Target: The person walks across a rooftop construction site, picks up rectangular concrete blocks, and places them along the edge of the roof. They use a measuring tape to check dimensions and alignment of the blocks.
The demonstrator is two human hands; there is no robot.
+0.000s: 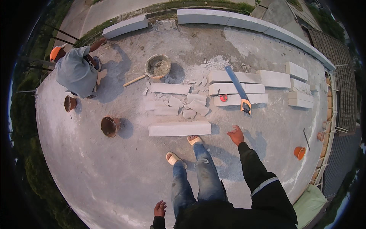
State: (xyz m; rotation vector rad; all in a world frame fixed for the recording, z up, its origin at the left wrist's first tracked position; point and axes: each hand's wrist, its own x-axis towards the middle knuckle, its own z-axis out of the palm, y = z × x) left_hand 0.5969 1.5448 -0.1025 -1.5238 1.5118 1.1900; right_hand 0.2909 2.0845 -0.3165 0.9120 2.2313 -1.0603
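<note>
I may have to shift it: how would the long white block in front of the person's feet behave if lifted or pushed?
The long white block would likely stay stiff, being thick and straight-edged. It may chip or snap, judging by the broken white pieces nearby. Lying on a flat side, it would probably slide rather than roll.

A head-worn fisheye looks down from well above and behind the right hand (236, 135). Its wide view spans the floor (133, 168) around that hand.
</note>
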